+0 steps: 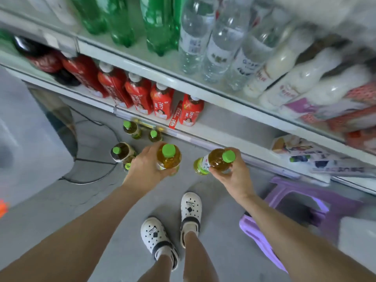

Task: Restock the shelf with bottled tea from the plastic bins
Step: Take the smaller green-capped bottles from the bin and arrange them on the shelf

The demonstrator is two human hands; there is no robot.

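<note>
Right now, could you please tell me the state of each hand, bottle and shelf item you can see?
left hand: grips an upright green-capped tea bottle
right hand: grips a tilted tea bottle
floor tea bottles: upright, capped, by the shelf foot
red-label bottles: standing in a row on the lower shelf
purple stool: on the floor, unused

Amber tea bottles (168,159) with lime-green caps, held just before the white shelf (203,127). On the shelf: red-labelled bottles (161,102), white caps. Above it: green soda bottles (158,23), clear water bottles (219,43). Beside it: lilac plastic stool (289,200); below, white clogs (190,208), grey floor (101,200).
</note>
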